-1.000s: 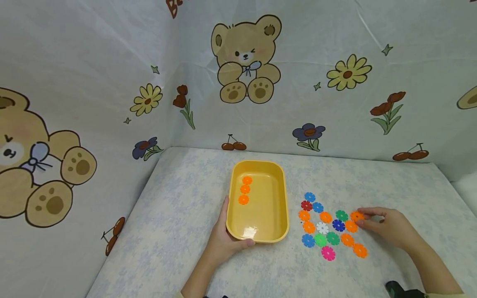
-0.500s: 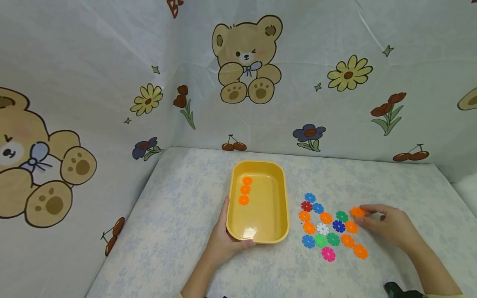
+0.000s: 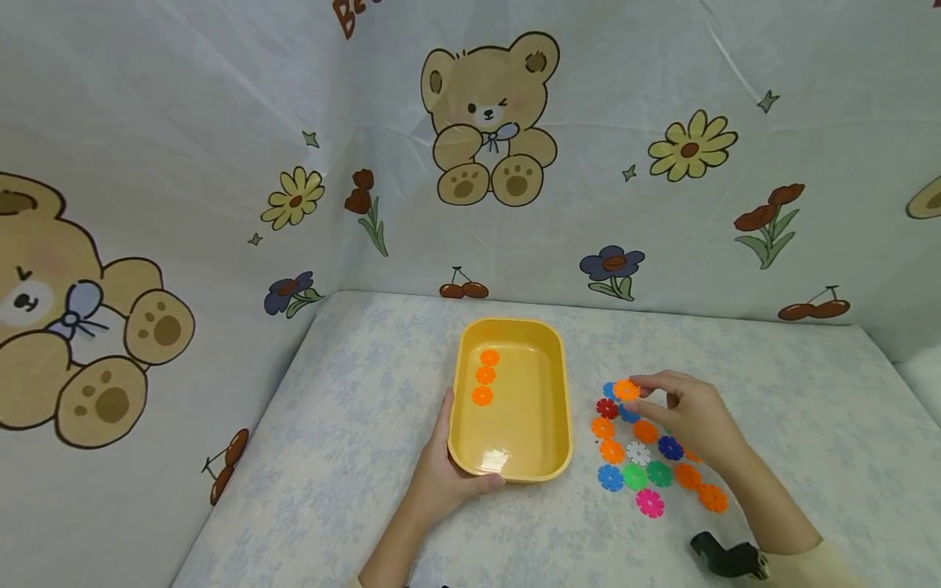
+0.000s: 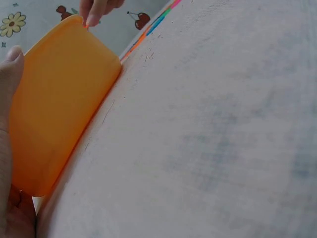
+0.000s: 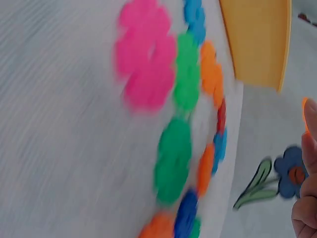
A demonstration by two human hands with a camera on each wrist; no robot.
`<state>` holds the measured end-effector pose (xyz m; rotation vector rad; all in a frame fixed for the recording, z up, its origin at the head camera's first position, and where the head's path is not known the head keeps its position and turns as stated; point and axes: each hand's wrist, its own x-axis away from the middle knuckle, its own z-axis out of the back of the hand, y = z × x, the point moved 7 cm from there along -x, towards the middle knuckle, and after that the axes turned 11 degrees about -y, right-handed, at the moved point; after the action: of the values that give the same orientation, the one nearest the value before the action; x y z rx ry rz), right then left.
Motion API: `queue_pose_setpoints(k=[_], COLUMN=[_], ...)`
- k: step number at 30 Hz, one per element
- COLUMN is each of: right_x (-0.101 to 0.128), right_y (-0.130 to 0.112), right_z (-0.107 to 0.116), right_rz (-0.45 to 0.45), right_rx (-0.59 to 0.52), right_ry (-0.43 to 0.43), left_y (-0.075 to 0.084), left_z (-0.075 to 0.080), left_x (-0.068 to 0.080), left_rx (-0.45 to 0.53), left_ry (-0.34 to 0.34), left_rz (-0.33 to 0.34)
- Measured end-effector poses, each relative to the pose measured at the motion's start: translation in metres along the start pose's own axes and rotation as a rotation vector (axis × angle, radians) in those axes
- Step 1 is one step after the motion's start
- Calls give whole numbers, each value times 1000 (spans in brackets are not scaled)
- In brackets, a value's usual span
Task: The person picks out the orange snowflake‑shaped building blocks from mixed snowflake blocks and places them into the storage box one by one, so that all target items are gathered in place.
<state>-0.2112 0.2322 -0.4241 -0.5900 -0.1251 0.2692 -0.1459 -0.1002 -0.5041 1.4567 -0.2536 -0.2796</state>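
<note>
My left hand point(image 3: 446, 478) grips the near left corner of a yellow plastic tray point(image 3: 547, 408), thumb along its near rim. Inside the tray, three orange snowflake discs point(image 3: 485, 376) lie in a column on the left. Between thumb and fingertips my right hand point(image 3: 687, 408) pinches another orange snowflake disc point(image 3: 626, 390), raised over the back of the loose discs to the tray's right. The left wrist view shows the tray's outer wall point(image 4: 69, 94) with my left thumb beside it. In the right wrist view only some right-hand fingers point(image 5: 309, 148) appear at the edge.
Several loose discs lie on the table right of the tray, among them a pink disc point(image 3: 650, 503), a white disc point(image 3: 638, 453) and a red disc point(image 3: 606, 408). My right forearm partly covers some. A cloth wall point(image 3: 397, 204) printed with bears rises behind the table.
My right hand has lifted the orange disc from the right side of the group and carried it left, toward the tray. The left hand keeps its grip on the tray.
</note>
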Motion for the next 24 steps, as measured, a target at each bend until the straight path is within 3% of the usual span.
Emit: queue_pose_setpoints(k=[13,24], right_x=[-33,-44], right_y=[-93,-142], right_z=[-49,-90], right_rz=[255,281], right_rx=[-97,24], right_ry=[-108,-211], left_y=[0,-2], left_z=[-2,-2], left_x=[-1,0], left_rx=[22,17], left_ry=[-20,-10], left_rz=[-9,23])
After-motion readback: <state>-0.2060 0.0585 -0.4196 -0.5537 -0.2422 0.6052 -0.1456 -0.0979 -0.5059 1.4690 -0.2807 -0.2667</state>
